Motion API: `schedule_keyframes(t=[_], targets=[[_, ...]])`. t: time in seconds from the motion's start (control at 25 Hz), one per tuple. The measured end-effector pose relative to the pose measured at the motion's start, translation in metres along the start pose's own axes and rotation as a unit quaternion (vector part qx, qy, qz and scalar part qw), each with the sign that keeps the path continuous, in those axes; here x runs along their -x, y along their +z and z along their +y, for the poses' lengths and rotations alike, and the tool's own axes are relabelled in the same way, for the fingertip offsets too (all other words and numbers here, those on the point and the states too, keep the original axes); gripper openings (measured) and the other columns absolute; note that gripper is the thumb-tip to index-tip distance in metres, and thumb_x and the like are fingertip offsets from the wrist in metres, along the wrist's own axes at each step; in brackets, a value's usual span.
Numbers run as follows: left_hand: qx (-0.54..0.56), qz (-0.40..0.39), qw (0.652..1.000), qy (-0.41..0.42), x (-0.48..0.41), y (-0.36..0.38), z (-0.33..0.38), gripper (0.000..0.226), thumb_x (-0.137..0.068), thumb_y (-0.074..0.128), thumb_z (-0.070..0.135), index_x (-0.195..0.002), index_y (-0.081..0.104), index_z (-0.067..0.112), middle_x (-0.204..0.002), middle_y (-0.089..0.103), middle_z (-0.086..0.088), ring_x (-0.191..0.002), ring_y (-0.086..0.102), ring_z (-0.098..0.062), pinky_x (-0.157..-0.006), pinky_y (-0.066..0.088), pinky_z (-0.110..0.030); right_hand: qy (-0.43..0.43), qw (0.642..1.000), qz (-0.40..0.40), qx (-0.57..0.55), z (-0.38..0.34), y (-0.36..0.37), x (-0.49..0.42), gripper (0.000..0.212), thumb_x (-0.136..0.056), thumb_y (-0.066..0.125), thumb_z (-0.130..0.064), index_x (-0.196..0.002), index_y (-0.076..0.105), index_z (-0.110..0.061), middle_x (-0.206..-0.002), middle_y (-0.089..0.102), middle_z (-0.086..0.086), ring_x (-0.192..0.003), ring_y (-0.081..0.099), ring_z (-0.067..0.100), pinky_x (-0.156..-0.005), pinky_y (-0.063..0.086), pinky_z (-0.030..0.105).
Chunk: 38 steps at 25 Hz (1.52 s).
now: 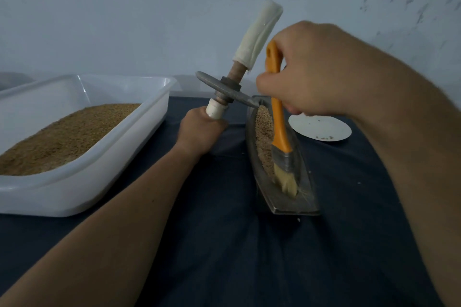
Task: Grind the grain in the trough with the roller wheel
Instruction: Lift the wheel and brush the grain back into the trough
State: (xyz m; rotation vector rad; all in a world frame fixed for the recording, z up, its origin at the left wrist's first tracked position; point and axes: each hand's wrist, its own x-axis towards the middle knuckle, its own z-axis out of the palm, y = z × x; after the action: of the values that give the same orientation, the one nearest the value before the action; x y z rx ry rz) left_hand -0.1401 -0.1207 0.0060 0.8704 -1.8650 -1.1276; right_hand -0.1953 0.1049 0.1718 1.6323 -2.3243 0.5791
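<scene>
Gripping: left hand (199,129) the roller wheel (212,85) at the trough (303,203) tip, right hand (311,70) a brush (279,122).

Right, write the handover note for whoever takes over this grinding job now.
Left hand grips the lower handle of the roller wheel, which is tilted, its disc edge at the far end of the trough.
Right hand holds the brush, bristles in the trough's near end.
Grain lies in the trough's far and middle part; more fills the white tub on the left.
Done: cannot tell how much is ground.
Left: probably sweep the grain together, put the brush down, take the upper handle, roll.
</scene>
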Motion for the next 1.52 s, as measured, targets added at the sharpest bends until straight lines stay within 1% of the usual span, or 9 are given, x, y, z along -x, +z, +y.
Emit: schedule_keyframes(t=[0.24, 0.44, 0.64, 0.76, 0.92, 1.08, 1.32, 1.44, 1.52], targets=[[0.003, -0.003, 1.0, 0.009, -0.001, 0.002, -0.001, 0.014, -0.058, 0.071, 0.031, -0.067, 0.062, 0.026, -0.062, 0.064, 0.002, -0.061, 0.059, -0.022, -0.059, 0.049, -0.04, 0.023, 0.999, -0.035, 0.006, 0.01, 0.016, -0.007, 0.011, -0.085, 0.06, -0.015, -0.078, 0.066, -0.008, -0.051, 0.067, 0.001, -0.044, 0.067, 0.014, -0.049, 0.051, 0.029], [0.01, -0.008, 1.0, 0.012, -0.001, 0.001, -0.001, 0.015, -0.058, 0.072, 0.028, -0.066, 0.06, 0.025, -0.056, 0.061, 0.004, -0.056, 0.057, -0.018, -0.057, 0.046, -0.036, 0.048, 0.999, 0.018, -0.001, 0.029, 0.038, -0.019, 0.015, -0.092, 0.057, -0.019, -0.08, 0.054, -0.012, -0.071, 0.067, 0.007, -0.061, 0.068, 0.025, -0.072, 0.062, 0.043], [0.006, -0.018, 1.0, 0.014, 0.0, 0.001, 0.0, 0.015, -0.059, 0.072, 0.027, -0.066, 0.059, 0.024, -0.055, 0.06, 0.004, -0.053, 0.056, -0.016, -0.056, 0.046, -0.035, 0.019, 0.994, 0.097, -0.046, 0.03, 0.009, -0.018, 0.013, -0.093, 0.056, -0.021, -0.081, 0.056, -0.013, -0.055, 0.068, 0.003, -0.041, 0.065, 0.013, -0.05, 0.057, 0.031], [-0.003, -0.014, 1.0, 0.016, 0.0, 0.001, 0.0, 0.014, -0.059, 0.072, 0.028, -0.066, 0.06, 0.025, -0.055, 0.061, 0.004, -0.052, 0.056, -0.016, -0.055, 0.048, -0.035, -0.005, 0.998, 0.027, -0.051, 0.017, -0.002, -0.006, 0.02, -0.094, 0.058, -0.021, -0.075, 0.061, -0.014, -0.049, 0.066, -0.003, -0.04, 0.064, 0.009, -0.037, 0.046, 0.016], [-0.009, -0.013, 1.0, 0.018, 0.001, 0.001, 0.001, 0.012, -0.059, 0.073, 0.028, -0.061, 0.06, 0.027, -0.054, 0.06, 0.005, -0.048, 0.054, -0.012, -0.052, 0.045, -0.033, -0.005, 0.998, -0.06, -0.013, 0.005, 0.006, 0.0, 0.029, -0.095, 0.057, -0.018, -0.068, 0.063, -0.01, -0.046, 0.064, -0.003, -0.041, 0.064, 0.009, -0.046, 0.052, 0.02], [-0.031, -0.017, 0.999, 0.025, 0.001, 0.001, 0.001, 0.015, -0.061, 0.072, 0.027, -0.071, 0.062, 0.022, -0.055, 0.062, 0.004, -0.049, 0.056, -0.013, -0.053, 0.048, -0.035, -0.004, 0.999, -0.041, 0.005, 0.004, 0.019, -0.002, 0.027, -0.096, 0.06, -0.017, -0.07, 0.054, -0.014, -0.053, 0.067, 0.002, -0.044, 0.067, 0.014, -0.058, 0.063, 0.035], [-0.04, -0.019, 0.999, 0.03, 0.001, 0.001, 0.001, 0.014, -0.062, 0.073, 0.027, -0.068, 0.06, 0.023, -0.056, 0.062, 0.004, -0.051, 0.057, -0.015, -0.055, 0.048, -0.035, -0.017, 0.999, 0.023, 0.021, 0.005, 0.023, -0.004, 0.017, -0.094, 0.06, -0.019, -0.081, 0.051, -0.013, -0.072, 0.066, 0.008, -0.057, 0.068, 0.023, -0.066, 0.063, 0.042], [-0.038, -0.02, 0.999, 0.029, 0.002, 0.001, 0.002, 0.014, -0.063, 0.073, 0.026, -0.068, 0.061, 0.024, -0.055, 0.062, 0.005, -0.047, 0.056, -0.01, -0.051, 0.046, -0.031, -0.03, 0.998, 0.052, -0.026, 0.003, 0.009, 0.001, 0.009, -0.091, 0.062, -0.017, -0.086, 0.058, -0.011, -0.055, 0.066, 0.004, -0.043, 0.066, 0.015, -0.05, 0.061, 0.034], [-0.029, -0.019, 0.999, 0.024, 0.002, 0.001, 0.003, 0.014, -0.062, 0.073, 0.026, -0.069, 0.061, 0.023, -0.054, 0.062, 0.005, -0.046, 0.055, -0.011, -0.051, 0.046, -0.031, -0.031, 0.999, 0.0, -0.03, 0.001, 0.0, 0.005, 0.016, -0.09, 0.061, -0.018, -0.076, 0.061, -0.009, -0.046, 0.064, -0.002, -0.038, 0.063, 0.01, -0.041, 0.054, 0.023]])
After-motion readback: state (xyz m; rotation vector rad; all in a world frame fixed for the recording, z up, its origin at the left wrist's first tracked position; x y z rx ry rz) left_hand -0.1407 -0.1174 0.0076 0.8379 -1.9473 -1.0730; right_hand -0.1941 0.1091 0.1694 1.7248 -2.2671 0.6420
